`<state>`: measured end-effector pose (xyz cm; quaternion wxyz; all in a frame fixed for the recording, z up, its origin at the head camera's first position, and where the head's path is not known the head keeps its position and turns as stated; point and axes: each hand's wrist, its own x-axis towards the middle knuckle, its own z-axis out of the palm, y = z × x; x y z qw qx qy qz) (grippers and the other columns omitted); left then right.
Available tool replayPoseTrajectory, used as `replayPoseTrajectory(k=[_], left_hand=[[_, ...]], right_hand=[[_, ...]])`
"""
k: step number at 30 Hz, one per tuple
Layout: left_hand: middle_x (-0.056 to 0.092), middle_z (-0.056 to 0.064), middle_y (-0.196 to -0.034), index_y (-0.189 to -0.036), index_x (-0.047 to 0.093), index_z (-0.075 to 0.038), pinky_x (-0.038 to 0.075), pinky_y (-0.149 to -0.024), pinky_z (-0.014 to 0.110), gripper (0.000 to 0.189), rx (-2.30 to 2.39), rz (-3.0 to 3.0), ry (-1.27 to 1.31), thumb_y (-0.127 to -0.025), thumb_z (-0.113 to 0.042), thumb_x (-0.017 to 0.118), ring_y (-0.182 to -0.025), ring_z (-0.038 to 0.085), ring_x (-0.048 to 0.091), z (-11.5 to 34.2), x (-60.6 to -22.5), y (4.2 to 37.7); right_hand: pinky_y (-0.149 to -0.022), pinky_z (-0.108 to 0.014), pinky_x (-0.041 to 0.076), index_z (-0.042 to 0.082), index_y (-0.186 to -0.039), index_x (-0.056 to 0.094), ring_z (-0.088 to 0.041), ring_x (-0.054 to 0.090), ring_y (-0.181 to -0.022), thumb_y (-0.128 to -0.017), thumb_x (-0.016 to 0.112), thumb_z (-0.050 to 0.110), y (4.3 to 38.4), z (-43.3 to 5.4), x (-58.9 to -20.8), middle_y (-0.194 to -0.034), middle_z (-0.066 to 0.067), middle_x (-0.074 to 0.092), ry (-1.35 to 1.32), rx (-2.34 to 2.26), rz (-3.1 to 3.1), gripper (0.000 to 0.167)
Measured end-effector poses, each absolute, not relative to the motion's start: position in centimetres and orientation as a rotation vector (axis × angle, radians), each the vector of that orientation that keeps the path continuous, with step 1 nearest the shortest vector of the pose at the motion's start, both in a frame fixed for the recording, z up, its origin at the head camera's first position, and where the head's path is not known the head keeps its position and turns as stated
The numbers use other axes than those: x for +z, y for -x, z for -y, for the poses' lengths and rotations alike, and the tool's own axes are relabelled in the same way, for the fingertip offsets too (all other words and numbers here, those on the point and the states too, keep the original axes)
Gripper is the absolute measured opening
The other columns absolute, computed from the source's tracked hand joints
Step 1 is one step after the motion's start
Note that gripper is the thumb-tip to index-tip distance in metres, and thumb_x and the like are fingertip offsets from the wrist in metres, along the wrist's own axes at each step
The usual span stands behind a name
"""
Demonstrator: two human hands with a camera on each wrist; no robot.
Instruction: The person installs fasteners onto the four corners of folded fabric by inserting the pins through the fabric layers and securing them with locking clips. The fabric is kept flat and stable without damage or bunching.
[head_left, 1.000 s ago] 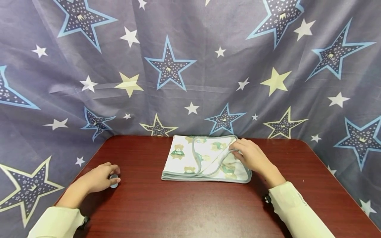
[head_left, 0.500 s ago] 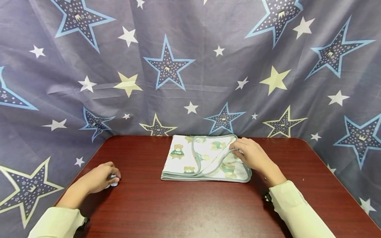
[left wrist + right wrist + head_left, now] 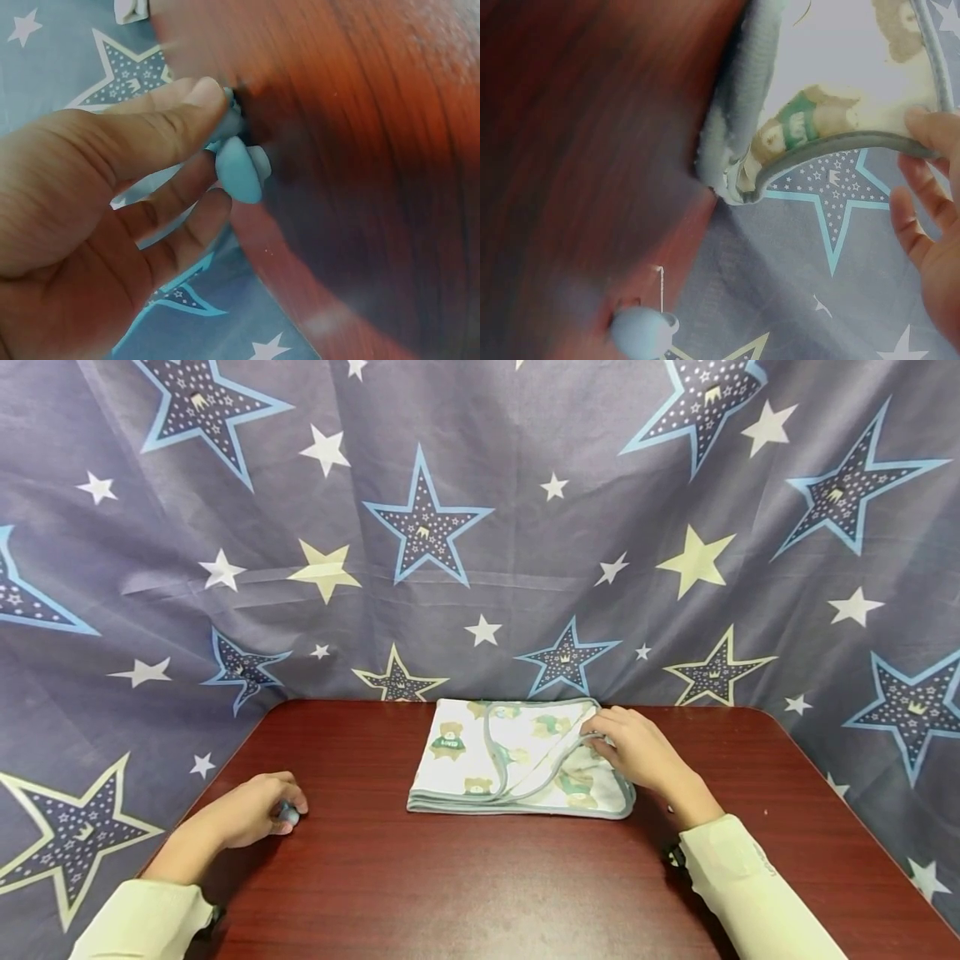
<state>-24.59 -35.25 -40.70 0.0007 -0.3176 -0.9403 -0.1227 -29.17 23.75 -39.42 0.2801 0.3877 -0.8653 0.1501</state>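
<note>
At the table's left side, my left hand [image 3: 251, 812] pinches a small light-blue rounded piece [image 3: 289, 814] between thumb and fingers. The left wrist view shows it as a light-blue dome [image 3: 238, 171] with a smaller knob on one side; more of the light-blue thing is partly hidden by the fingertips. My right hand [image 3: 637, 752] holds the grey-green edge of a folded baby blanket [image 3: 457, 768] with a teddy bear print. In the right wrist view, a corner of the blanket [image 3: 832, 67] is lifted between thumb and fingers.
The dark red wooden table [image 3: 420, 885] reaches back to a grey curtain [image 3: 315, 618] printed with stars. A light-blue round thing [image 3: 640, 334] with a thin white cord shows at the lower left of the right wrist view; its kind is unclear.
The light-blue piece has turned within my left fingers, and less of it shows now. My right hand and the blanket have hardly moved.
</note>
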Motion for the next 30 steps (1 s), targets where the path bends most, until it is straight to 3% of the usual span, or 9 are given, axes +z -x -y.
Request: replayPoseTrajectory(k=[8,22,30], left_hand=[[0.061,-0.012,-0.091,-0.092,0.074,-0.019,0.051,-0.071,0.029,0.034,-0.316,2.989,0.983,-0.07,0.002,0.088,-0.081,0.01,0.059,34.9,-40.8,24.6],[0.051,-0.006,-0.095,-0.099,0.072,-0.017,0.051,-0.074,0.029,0.025,-0.258,2.935,0.92,-0.082,-0.001,0.082,-0.081,0.007,0.054,33.9,-41.0,25.0],[0.05,-0.007,-0.092,-0.098,0.069,-0.017,0.05,-0.075,0.035,0.024,-0.252,2.82,0.915,-0.083,-0.005,0.083,-0.081,0.01,0.053,32.6,-40.7,26.1]], right_hand=[[-0.078,-0.042,0.051,0.014,-0.098,0.072,-0.022,0.064,-0.088,-0.083,0.081,0.002,29.2,-23.9,-39.5,-0.095,0.002,0.069,-1.037,0.407,2.324,0.021],[-0.075,-0.041,0.05,0.014,-0.099,0.072,-0.021,0.063,-0.085,-0.085,0.08,0.005,29.3,-24.1,-39.4,-0.096,0.002,0.069,-1.031,0.396,2.327,0.018],[-0.076,-0.041,0.051,0.015,-0.099,0.073,-0.021,0.063,-0.086,-0.086,0.08,0.006,29.3,-24.2,-39.4,-0.097,0.002,0.07,-1.025,0.416,2.342,0.018]])
